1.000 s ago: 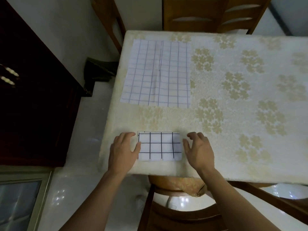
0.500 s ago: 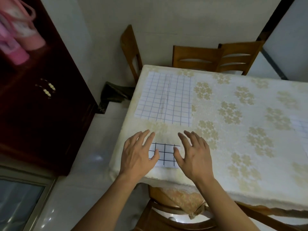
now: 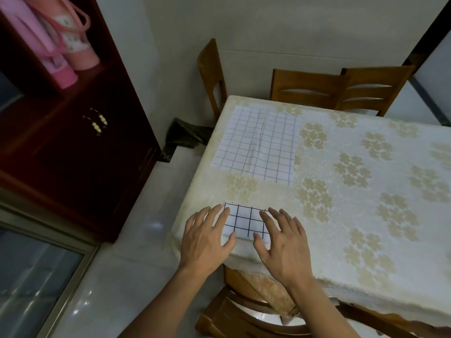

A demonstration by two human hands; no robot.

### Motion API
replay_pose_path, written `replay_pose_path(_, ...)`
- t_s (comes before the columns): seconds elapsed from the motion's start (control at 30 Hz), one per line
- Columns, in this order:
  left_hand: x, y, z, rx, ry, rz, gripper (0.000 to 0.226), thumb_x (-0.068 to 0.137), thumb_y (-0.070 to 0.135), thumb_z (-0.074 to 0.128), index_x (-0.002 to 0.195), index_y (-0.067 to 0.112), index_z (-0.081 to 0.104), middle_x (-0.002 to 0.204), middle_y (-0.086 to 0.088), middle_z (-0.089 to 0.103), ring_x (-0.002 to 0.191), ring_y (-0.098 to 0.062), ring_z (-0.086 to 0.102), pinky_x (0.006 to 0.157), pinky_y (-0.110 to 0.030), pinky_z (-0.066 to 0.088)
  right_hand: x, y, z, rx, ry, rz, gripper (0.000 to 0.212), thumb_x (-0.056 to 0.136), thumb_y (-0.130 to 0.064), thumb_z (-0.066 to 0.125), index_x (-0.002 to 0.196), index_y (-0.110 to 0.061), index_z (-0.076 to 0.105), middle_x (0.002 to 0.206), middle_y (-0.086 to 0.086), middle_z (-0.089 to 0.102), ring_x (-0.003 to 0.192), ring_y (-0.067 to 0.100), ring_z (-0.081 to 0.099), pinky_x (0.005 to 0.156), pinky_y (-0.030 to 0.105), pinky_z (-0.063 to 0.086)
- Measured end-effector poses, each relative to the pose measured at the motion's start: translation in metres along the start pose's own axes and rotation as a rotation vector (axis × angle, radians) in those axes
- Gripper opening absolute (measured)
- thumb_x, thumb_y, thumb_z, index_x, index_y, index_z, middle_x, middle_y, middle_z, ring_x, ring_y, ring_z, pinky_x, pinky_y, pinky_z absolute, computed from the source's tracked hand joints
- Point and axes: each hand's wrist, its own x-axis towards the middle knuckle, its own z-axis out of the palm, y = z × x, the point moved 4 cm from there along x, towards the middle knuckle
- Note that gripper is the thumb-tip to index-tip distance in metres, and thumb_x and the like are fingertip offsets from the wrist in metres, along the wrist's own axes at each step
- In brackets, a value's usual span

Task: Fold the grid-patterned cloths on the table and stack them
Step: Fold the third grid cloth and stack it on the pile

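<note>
The left hand (image 3: 205, 237) is laid flat, fingers spread, over the left edge of the small folded black-grid cloth (image 3: 245, 222), which is set at about 7 o'clock on the tabletop (image 3: 353, 211). The right hand (image 3: 284, 242) is laid likewise, fingers spread, over the right edge. A larger unfolded blue-grid cloth (image 3: 258, 145) is spread at 12 o'clock from the folded one, well apart.

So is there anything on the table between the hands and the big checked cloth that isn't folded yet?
No, nothing visible. The left hand and right hand are open at the sides of the small folded cloth near the edge. Only bare flowery tablecloth lies between it and the big unfolded cloth farther up.
</note>
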Motion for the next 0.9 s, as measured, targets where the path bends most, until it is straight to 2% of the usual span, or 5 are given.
replay_pose_path(0.27,-0.034,-0.022,-0.007,0.039,0.012,-0.16,0.059,0.082,0.049,0.068,0.133,0.02,0.06,0.135,-0.003,0.061,0.12,-0.024,0.059,0.095,-0.042,0.05,0.002,-0.018,0.019,0.072,-0.082,-0.113,0.058,0.095,-0.054,0.035,0.138,-0.023,0.058,0.142,0.006,0.057,0.134,0.029,0.05,0.112,0.051,0.039)
replay_pose_path(0.43,-0.072,-0.049,-0.015,0.016,0.027,-0.29,0.056,0.088,0.049,0.055,0.135,0.018,0.058,0.138,-0.002,0.058,0.126,-0.021,0.054,0.098,-0.042,0.048,0.003,-0.054,0.039,0.089,-0.156,-0.245,0.054,0.095,-0.051,0.041,0.138,-0.023,0.056,0.142,0.003,0.056,0.133,0.026,0.048,0.112,0.049,0.037)
replay_pose_path(0.67,-0.112,-0.094,-0.026,0.025,0.09,-0.412,0.055,0.086,0.048,0.054,0.131,0.018,0.058,0.131,-0.003,0.062,0.119,-0.021,0.058,0.094,-0.039,0.048,0.004,-0.114,0.055,0.098,-0.19,-0.395,0.052,0.092,-0.047,0.048,0.136,-0.021,0.059,0.139,0.005,0.059,0.132,0.029,0.051,0.111,0.05,0.04)
replay_pose_path(0.9,-0.129,-0.163,-0.031,0.022,0.061,-0.454,0.058,0.087,0.052,0.046,0.133,0.018,0.058,0.133,-0.003,0.061,0.12,-0.02,0.056,0.092,-0.038,0.048,0.009,-0.177,0.081,0.032,-0.251,-0.434,0.055,0.095,-0.049,0.04,0.142,-0.023,0.054,0.146,0.004,0.053,0.138,0.027,0.045,0.116,0.049,0.033)
